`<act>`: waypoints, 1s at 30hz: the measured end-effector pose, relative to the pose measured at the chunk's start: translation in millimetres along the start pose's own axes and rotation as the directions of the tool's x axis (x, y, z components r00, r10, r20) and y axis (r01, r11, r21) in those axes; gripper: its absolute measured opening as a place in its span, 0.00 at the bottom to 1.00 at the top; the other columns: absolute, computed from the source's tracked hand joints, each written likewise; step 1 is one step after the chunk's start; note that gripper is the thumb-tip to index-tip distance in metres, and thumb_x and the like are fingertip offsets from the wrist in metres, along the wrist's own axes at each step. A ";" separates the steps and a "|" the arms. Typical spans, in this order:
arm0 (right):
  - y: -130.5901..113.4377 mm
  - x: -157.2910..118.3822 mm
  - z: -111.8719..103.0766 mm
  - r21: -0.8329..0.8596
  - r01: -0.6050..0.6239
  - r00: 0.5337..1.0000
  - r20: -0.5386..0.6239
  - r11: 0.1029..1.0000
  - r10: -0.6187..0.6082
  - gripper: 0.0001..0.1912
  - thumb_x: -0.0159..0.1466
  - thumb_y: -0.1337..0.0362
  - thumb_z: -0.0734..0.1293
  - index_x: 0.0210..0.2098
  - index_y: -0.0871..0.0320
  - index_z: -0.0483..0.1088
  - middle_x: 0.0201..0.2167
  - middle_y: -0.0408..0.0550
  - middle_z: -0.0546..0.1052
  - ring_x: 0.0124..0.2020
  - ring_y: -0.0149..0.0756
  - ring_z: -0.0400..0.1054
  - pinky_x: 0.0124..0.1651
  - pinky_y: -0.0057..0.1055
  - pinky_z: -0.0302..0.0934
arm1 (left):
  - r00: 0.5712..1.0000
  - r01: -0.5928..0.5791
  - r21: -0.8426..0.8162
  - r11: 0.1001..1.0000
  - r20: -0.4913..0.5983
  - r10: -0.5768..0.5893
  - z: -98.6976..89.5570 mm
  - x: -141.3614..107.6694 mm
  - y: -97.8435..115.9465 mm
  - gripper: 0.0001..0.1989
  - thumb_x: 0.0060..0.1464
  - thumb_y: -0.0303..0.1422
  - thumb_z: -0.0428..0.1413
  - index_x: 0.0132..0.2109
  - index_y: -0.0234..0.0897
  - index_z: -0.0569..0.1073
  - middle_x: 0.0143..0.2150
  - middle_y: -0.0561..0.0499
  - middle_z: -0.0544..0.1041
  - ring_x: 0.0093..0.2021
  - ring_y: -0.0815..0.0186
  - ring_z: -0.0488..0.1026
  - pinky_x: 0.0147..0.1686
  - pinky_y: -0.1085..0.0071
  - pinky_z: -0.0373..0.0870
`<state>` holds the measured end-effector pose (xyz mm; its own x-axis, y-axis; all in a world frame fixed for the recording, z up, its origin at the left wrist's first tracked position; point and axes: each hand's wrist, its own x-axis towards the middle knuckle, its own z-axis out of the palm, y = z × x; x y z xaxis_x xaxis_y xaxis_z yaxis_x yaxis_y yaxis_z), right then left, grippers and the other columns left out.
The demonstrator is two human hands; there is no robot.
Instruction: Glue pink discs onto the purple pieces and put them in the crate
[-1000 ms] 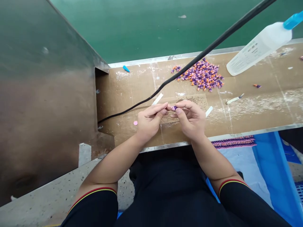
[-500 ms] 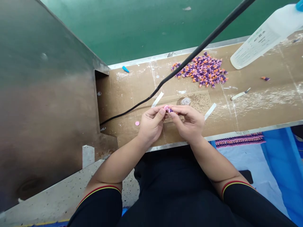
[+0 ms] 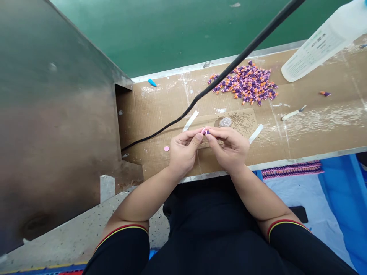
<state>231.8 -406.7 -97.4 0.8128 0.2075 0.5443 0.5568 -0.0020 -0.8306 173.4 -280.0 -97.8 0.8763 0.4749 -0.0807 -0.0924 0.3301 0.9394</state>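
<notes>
My left hand (image 3: 183, 151) and my right hand (image 3: 229, 147) meet over the cardboard-covered bench (image 3: 160, 114). Their fingertips pinch a tiny pink and purple piece (image 3: 205, 131), mostly hidden by my fingers. A small clear jar (image 3: 225, 122) stands just beyond my right fingers. A flat pink disc (image 3: 166, 148) lies left of my left hand. Further away sits a heap of small purple, pink and orange pieces (image 3: 243, 84).
A black cable (image 3: 200, 99) crosses the bench. A plastic squeeze bottle (image 3: 321, 46) lies at the far right, near a small knife (image 3: 292, 113). A steel panel (image 3: 57, 114) rises on the left. Rows of pieces (image 3: 292, 170) lie below the front edge.
My hands have drawn closer, and a pink part now shows with the purple piece between my fingertips. The small jar has come into view past my right hand. The view has shifted slightly.
</notes>
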 end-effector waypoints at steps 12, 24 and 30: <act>2.6 -2.8 -1.7 -0.058 0.079 0.996 -0.030 0.995 -0.081 0.07 0.71 0.67 0.76 0.44 0.46 0.83 0.44 0.46 0.90 0.44 0.44 0.88 0.48 0.43 0.86 | 0.971 -0.238 0.196 0.951 0.066 0.229 5.3 -8.9 7.2 0.11 0.65 0.46 0.70 0.48 0.49 0.89 0.49 0.48 0.88 0.50 0.59 0.88 0.60 0.59 0.86; 8.9 -2.6 -0.4 -0.094 0.042 0.999 -0.030 0.995 -0.045 0.02 0.72 0.61 0.76 0.42 0.46 0.84 0.43 0.47 0.90 0.44 0.45 0.87 0.50 0.46 0.85 | 0.988 -0.155 0.161 0.975 0.021 0.154 4.0 -6.6 -5.3 0.18 0.60 0.53 0.72 0.47 0.47 0.89 0.49 0.46 0.88 0.53 0.55 0.87 0.64 0.53 0.85; 5.8 0.5 -6.9 -0.036 0.077 0.997 -0.010 0.996 -0.078 0.06 0.73 0.65 0.75 0.46 0.47 0.85 0.43 0.46 0.90 0.43 0.41 0.87 0.48 0.42 0.84 | 0.989 -0.148 0.134 0.980 0.024 0.146 2.9 -6.2 -10.4 0.20 0.59 0.53 0.72 0.48 0.44 0.89 0.49 0.43 0.88 0.53 0.54 0.87 0.60 0.56 0.86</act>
<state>236.6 -413.3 -101.1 0.7688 0.1975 0.6083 0.6237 -0.0215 -0.7813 170.3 -288.8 -106.2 0.8644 0.4985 0.0656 -0.1570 0.1437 0.9771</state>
